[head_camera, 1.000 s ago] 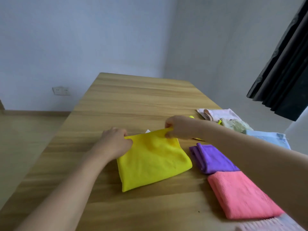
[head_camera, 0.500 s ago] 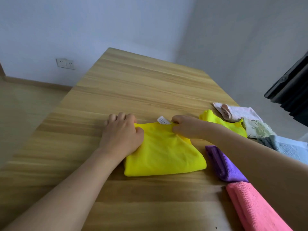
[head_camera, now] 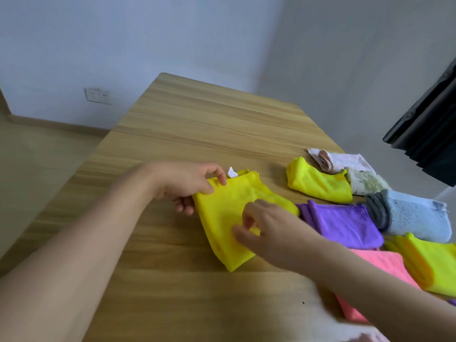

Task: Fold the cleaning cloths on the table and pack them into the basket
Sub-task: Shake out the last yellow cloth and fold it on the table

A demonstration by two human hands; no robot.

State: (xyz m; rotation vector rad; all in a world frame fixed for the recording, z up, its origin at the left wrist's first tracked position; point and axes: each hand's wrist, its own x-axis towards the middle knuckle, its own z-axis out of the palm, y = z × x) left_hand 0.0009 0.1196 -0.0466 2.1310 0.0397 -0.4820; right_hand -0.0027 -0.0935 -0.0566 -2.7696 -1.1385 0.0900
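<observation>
A folded yellow cloth (head_camera: 227, 211) with a white tag at its far corner lies on the wooden table (head_camera: 197, 124). My left hand (head_camera: 185, 186) grips its far left edge, thumb on top and fingers under it. My right hand (head_camera: 269, 228) sits over the cloth's near right part, and its curled fingertips pinch the fabric. To the right lie folded cloths: a second yellow one (head_camera: 318, 183), a purple one (head_camera: 345, 223), a pink one (head_camera: 385, 265) and a third yellow one (head_camera: 434, 262). No basket is in view.
At the table's right edge lie a pale pink cloth (head_camera: 345, 161), a floral cloth (head_camera: 365, 181) and a light blue cloth (head_camera: 417, 215) with a grey one (head_camera: 377, 211) beside it. A dark curtain (head_camera: 429, 134) hangs at the right. A wall stands behind the table.
My right hand has left the cloth's far edge and come down to its near right part. My left hand went from pressing on top to gripping the left edge. The cloth has turned slightly.
</observation>
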